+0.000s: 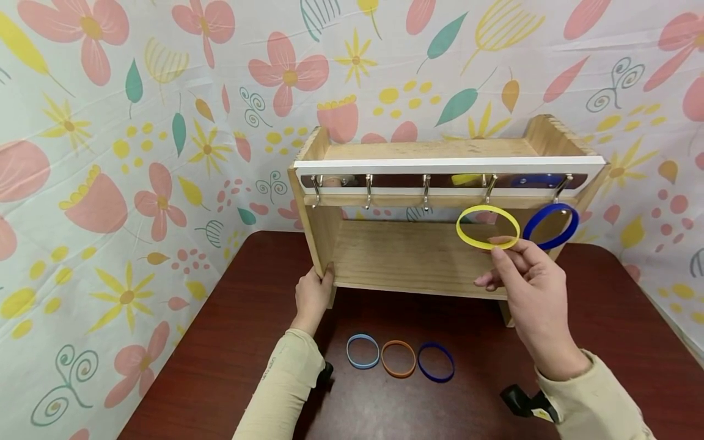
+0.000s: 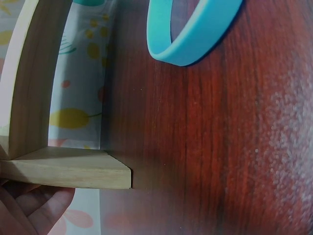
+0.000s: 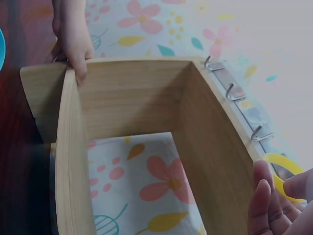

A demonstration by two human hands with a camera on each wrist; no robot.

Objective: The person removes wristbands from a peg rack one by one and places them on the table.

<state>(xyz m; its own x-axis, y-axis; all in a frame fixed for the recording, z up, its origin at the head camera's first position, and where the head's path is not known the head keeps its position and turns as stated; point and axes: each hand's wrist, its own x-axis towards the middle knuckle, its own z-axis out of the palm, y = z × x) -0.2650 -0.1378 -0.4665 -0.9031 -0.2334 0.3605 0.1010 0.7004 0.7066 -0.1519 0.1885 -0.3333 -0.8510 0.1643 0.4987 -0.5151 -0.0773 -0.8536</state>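
A yellow wristband is pinched between the thumb and fingers of my right hand, just below the fourth hook of a metal hook rail on a wooden rack. From the rightmost hook hangs a blue wristband, beside the yellow one. My left hand grips the lower left side panel of the rack; the left wrist view shows its fingers against the wood. On the table lie a light blue wristband, an orange wristband and a dark blue wristband.
The rack stands on a dark red-brown table, with a floral cloth behind it and to the left. Bare metal hooks line the left part of the rail. Black wrist gear shows near the right sleeve.
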